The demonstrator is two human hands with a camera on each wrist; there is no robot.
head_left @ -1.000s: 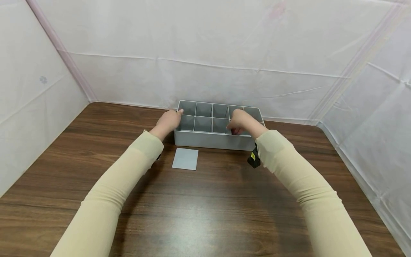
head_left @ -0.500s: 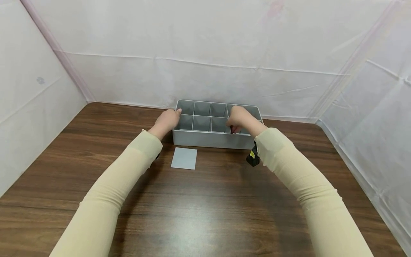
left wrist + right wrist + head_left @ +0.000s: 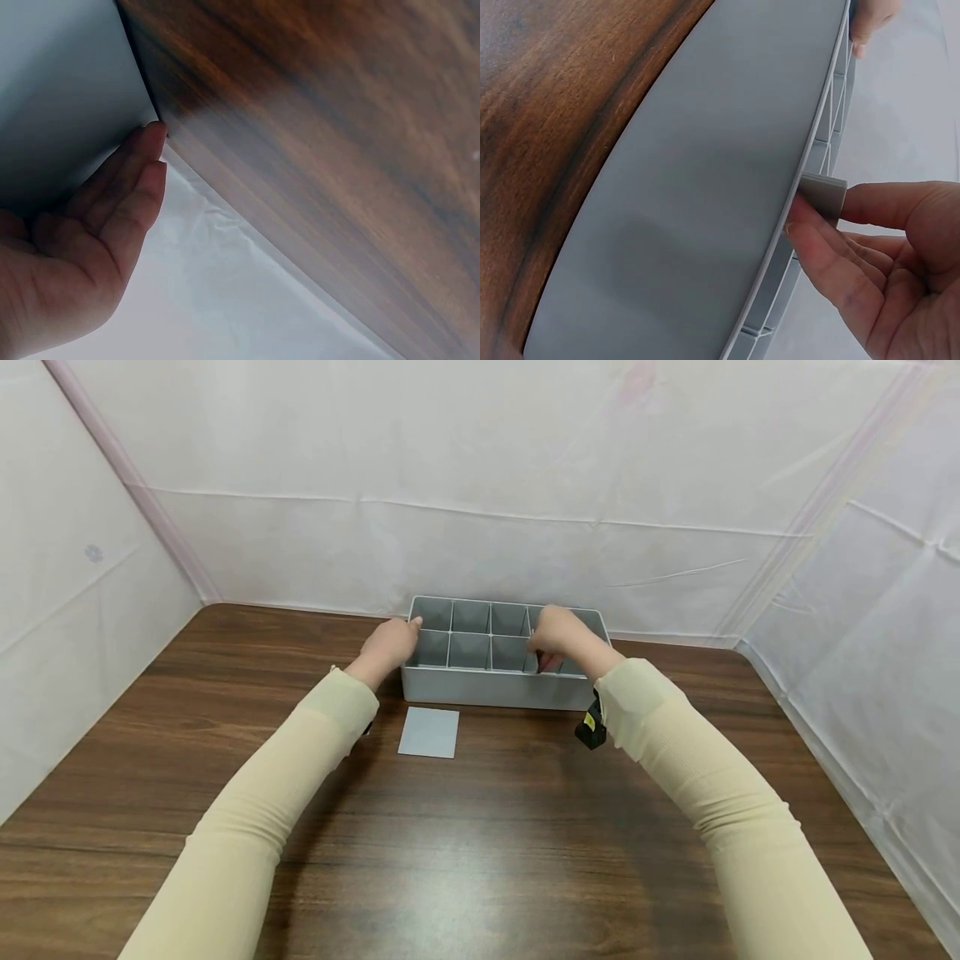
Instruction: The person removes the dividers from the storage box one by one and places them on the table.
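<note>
Head view shows a grey box (image 3: 495, 687) with 2 rows of compartments at the far edge of the table (image 3: 480, 843). Left hand (image 3: 388, 645) rests against the box's left end, fingers straight and flat on the wall. Right hand (image 3: 558, 637) pinches a grey divider (image 3: 823, 193) standing in the right part of the box. A grey panel (image 3: 428, 732) lies flat just before the box.

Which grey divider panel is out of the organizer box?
The flat grey panel lying on the table before the box; the other dividers stand slotted inside.
</note>
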